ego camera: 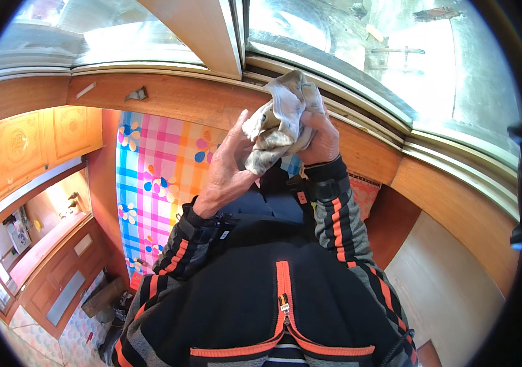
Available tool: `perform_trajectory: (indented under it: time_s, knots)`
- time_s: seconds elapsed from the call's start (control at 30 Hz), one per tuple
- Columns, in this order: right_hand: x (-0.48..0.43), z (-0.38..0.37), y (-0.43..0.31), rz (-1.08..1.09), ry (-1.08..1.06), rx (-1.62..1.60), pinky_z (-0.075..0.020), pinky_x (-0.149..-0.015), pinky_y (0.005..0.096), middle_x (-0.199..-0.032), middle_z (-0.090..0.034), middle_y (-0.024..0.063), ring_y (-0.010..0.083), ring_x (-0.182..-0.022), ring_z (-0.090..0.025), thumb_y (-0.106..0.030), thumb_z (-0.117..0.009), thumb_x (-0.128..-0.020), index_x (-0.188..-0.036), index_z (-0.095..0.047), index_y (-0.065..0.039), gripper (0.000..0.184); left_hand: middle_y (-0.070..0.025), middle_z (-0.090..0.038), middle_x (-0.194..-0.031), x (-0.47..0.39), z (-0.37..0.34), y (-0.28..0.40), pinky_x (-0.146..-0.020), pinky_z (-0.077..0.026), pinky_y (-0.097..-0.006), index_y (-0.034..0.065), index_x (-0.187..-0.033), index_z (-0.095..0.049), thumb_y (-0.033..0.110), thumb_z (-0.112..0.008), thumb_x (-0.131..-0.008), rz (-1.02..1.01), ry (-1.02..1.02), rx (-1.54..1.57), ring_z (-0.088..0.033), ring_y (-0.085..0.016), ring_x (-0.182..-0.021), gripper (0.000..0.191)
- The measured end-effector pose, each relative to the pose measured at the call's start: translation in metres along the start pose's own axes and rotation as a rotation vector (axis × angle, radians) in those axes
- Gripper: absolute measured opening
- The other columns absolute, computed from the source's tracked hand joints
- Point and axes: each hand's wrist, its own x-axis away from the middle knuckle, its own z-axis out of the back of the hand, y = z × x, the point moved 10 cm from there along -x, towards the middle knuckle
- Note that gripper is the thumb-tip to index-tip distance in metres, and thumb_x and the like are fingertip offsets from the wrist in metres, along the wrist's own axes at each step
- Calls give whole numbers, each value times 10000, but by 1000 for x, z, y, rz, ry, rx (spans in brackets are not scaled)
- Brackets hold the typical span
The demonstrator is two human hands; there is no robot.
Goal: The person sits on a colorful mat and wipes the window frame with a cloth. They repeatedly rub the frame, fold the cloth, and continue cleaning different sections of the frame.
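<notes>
Between my hands is a crumpled, stained white cloth (279, 124), held up in front of the wooden window sill (187, 101). My right hand (323, 135) grips its right side, fingers partly hidden behind the folds. On the left side, my left hand (231, 165) has its thumb against the lower edge of the cloth and its fingers extended upward beside it; some of them are hidden. Beyond the cloth run the sliding window tracks (357, 114), with dark grime in the grooves.
Window glass (380, 55) rises beyond the tracks, split by an upright frame post (215, 36). A torn scrap (136, 94) is on the sill to the left. Below lies a checked, flower-printed cloth (164, 151). A wooden cabinet (59, 266) stands at lower left, beside a cardboard box (103, 296).
</notes>
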Motion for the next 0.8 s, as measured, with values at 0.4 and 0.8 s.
perform_trajectory:
  time_s: [0.4,0.8]
  knots:
    - [3,30,12,-175,-111,-33,-574,-948,426,-1208,-654,257,341,-1065,-688,-285,-629,-759,-1337,-546,79,688,-254,-462,-1517,21,-38,25,-1085,-470,-421,33,-1568,-344,59,-870,-735,-312,82,-484,-521,-404,-1360,985]
    - [19,44,-7,-136,-44,4,-506,-1032,349,-1270,-648,116,214,-1157,-640,-137,-624,-882,-1407,-529,3,552,-145,-552,-1393,23,-74,-34,-1030,-486,-368,-5,-1536,-361,114,-893,-771,110,-16,-40,-563,-222,-1266,940]
